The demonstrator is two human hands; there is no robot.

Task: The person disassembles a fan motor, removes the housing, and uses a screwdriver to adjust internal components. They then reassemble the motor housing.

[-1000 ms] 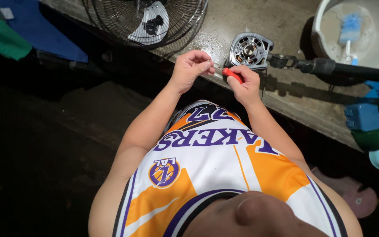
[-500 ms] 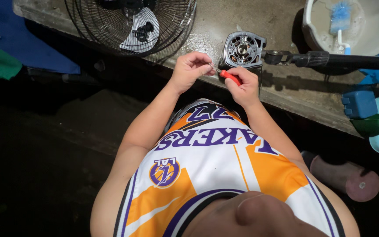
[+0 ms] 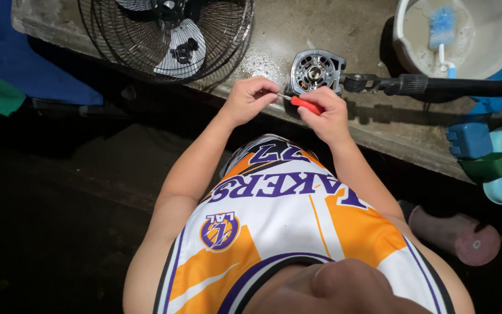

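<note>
My right hand grips a screwdriver with a red handle, its metal shaft pointing left. My left hand has its fingers pinched at the tip of that shaft; whether a small part sits between them I cannot tell. Both hands hover at the near edge of a wet concrete ledge. Just beyond them lies a round grey metal fan motor housing, joined to a black pole that runs off to the right.
A black wire fan guard with pale blades lies on the ledge at the left. A white bucket holding a blue brush stands at the top right. Blue and green plastic containers sit at the right. A blue cloth is on the left.
The view has shifted slightly, so the ledge and fan parts sit lower in frame. Both hands stay together at the screwdriver with little change in grip.
</note>
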